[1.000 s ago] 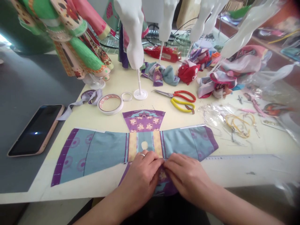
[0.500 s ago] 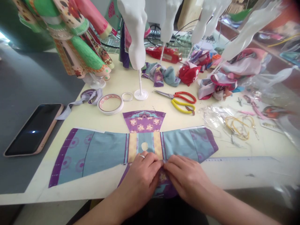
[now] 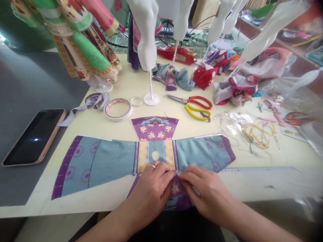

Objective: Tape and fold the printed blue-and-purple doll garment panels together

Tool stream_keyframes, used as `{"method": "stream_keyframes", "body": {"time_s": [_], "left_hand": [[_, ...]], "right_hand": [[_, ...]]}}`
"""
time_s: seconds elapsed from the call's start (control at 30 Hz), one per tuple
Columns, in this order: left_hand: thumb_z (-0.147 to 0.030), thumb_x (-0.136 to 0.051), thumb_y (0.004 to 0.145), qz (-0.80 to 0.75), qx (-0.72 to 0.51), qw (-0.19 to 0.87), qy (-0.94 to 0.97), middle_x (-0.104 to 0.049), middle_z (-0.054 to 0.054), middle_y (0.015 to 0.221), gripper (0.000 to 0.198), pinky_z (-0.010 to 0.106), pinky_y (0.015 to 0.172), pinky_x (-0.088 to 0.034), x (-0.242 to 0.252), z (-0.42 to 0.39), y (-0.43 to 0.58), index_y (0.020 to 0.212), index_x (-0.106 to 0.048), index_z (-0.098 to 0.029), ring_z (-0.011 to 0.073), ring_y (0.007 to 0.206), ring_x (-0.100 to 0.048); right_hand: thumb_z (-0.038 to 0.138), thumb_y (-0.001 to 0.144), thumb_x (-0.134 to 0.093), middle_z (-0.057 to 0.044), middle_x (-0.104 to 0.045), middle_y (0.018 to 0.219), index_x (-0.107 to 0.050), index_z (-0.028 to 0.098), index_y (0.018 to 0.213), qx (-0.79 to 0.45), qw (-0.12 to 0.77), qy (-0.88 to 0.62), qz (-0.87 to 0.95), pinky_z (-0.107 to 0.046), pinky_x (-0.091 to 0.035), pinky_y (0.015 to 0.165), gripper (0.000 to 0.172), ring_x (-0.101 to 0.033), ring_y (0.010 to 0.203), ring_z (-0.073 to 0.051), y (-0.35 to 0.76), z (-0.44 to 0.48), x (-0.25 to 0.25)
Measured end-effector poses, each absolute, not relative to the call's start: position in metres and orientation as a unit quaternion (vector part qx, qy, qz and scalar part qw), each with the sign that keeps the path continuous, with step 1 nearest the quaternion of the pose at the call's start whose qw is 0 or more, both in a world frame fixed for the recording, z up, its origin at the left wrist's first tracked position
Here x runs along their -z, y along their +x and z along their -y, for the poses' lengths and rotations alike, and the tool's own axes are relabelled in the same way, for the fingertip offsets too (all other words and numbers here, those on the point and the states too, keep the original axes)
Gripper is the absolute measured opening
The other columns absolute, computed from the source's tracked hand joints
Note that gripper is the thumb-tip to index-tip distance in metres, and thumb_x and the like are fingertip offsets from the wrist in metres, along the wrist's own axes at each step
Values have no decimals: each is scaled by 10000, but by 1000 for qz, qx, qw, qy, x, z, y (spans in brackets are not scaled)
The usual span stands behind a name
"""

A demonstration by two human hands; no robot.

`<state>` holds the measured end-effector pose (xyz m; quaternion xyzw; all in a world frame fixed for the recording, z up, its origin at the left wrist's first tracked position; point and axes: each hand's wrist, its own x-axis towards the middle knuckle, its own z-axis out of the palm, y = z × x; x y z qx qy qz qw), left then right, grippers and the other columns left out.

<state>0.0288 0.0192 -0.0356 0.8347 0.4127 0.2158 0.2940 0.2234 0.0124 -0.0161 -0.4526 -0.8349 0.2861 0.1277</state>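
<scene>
A flat teal and purple printed garment piece [image 3: 106, 163] lies spread across the cream table [image 3: 106, 129], with wide sleeves, a yellow-striped middle and a purple panel at its far edge. My left hand [image 3: 151, 190], a ring on one finger, and my right hand [image 3: 205, 193] meet at the near purple flap [image 3: 178, 195]. Fingers of both hands are curled and pinch the flap's top edge where it meets the teal body.
A phone [image 3: 34, 136] lies on the grey surface at left. Beyond the garment are a tape roll [image 3: 118, 109], a smaller ring [image 3: 136, 101], red and yellow scissors [image 3: 195, 107], a white mannequin stand [image 3: 150, 53], fabric scraps [image 3: 204, 75], dressed dolls [image 3: 75, 37] and plastic bags [image 3: 252, 129].
My hands have stayed at the flap; the right fingers slid slightly, uncovering more of the purple flap. The view shifted a little.
</scene>
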Motion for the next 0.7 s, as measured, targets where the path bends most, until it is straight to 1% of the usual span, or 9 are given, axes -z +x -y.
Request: {"method": "stream_keyframes", "body": {"time_s": [0.1, 0.23, 0.47, 0.7], "left_hand": [[-153, -413, 917, -411, -218, 290, 836, -566, 49, 907, 194, 372, 723, -408, 36, -19, 28, 1028, -568, -192, 197, 817, -481], [-131, -415, 909, -412, -222, 289, 835, -571, 48, 910, 180, 372, 724, -404, 36, -20, 28, 989, -566, -186, 198, 819, -479], [-139, -417, 910, -412, -227, 274, 839, -568, 42, 897, 168, 367, 713, -397, 37, -19, 29, 981, -563, -184, 197, 802, -473], [-152, -421, 913, -409, -221, 276, 841, -566, 42, 894, 164, 371, 721, -396, 36, -21, 29, 976, -570, -178, 200, 812, -473]], "right_hand": [[73, 868, -418, -50, -561, 831, -574, 176, 932, -282, 120, -449, 839, -312, -423, 662, 198, -524, 751, -174, 222, -13, 16], [77, 871, -406, -50, -554, 809, -580, 175, 917, -262, 99, -439, 854, -317, -409, 645, 205, -509, 731, -179, 219, -15, 16], [62, 843, -423, -41, -546, 786, -557, 179, 861, -226, 75, -434, 869, -309, -375, 612, 179, -471, 678, -172, 218, -15, 15], [53, 834, -418, -42, -540, 785, -543, 178, 831, -224, 72, -437, 868, -316, -362, 606, 178, -468, 684, -178, 220, -13, 17]]}}
